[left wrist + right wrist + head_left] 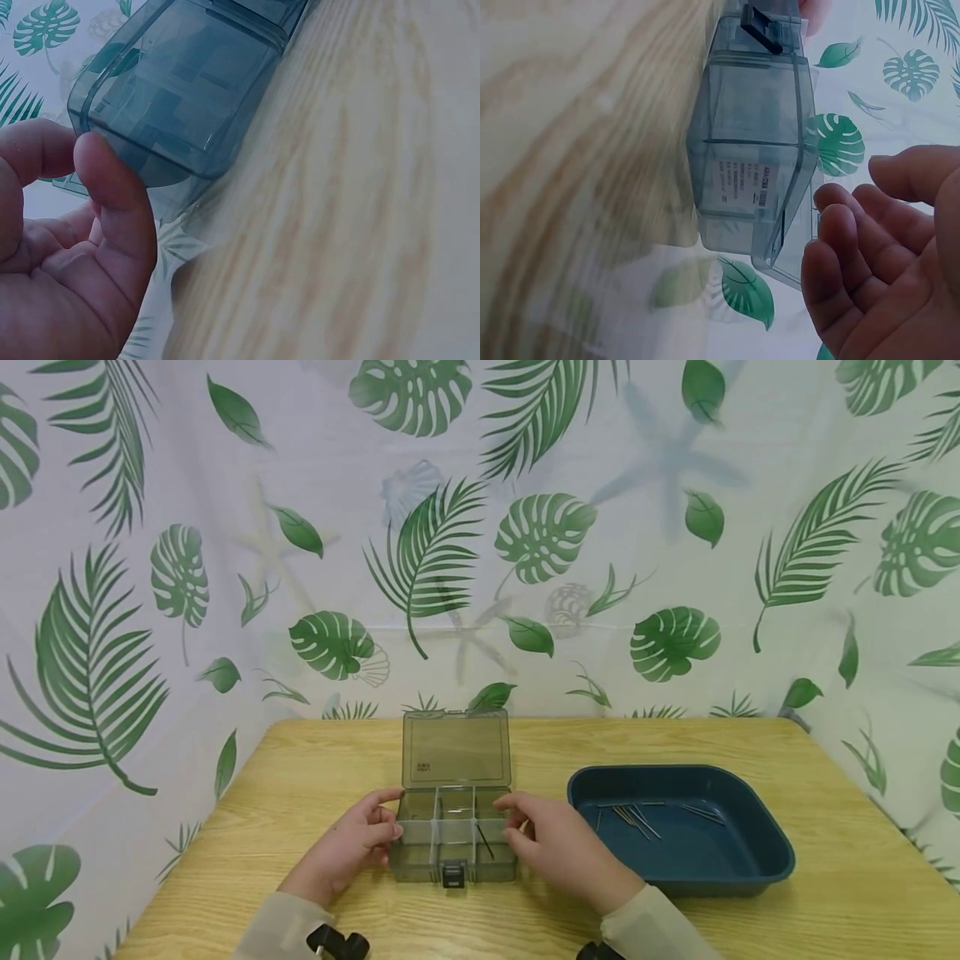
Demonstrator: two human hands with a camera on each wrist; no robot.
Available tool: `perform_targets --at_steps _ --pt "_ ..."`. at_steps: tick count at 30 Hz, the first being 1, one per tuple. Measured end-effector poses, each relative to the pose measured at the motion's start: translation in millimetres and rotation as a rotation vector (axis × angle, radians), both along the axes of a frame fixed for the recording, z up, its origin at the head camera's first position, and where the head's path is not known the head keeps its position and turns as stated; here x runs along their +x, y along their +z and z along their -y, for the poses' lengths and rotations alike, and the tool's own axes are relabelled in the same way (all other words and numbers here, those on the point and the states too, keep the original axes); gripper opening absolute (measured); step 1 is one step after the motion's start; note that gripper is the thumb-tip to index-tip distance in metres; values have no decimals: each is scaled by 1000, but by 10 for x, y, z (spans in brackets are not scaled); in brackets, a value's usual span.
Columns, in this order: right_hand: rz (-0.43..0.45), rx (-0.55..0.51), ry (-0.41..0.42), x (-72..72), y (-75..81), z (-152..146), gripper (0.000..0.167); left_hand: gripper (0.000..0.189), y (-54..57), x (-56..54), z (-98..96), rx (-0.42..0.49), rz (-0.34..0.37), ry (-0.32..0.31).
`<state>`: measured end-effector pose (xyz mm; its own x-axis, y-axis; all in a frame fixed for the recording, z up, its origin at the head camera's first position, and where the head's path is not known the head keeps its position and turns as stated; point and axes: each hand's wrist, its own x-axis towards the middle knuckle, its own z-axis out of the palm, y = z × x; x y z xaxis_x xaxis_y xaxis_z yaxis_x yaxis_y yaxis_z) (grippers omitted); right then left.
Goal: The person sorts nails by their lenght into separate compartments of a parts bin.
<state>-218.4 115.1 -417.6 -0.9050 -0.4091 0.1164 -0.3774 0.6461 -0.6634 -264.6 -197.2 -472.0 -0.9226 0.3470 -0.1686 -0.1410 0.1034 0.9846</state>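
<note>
Altogether — two hands (348,843) (562,847), one six-compartment box (454,832)

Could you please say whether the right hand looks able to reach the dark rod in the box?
Probably yes: the lid stands open, leaving the dark rod uncovered, and the right hand is beside the box.
</note>
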Motion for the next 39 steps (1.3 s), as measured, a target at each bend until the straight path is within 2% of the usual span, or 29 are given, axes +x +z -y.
perform_targets --at_steps 13,25,33,39 --pt "-47 3 -29 -19 41 -158 31 65 13 10 -3 0 0 9" --pt "-89 6 -65 -57 113 -594 35 66 4 7 13 5 2 -13" --pt "-63 119 -114 -119 107 -1028 41 66 12 2 2 3 -3 -12" --pt "22 225 -93 -219 34 -1283 48 66 19 4 12 8 4 -9"
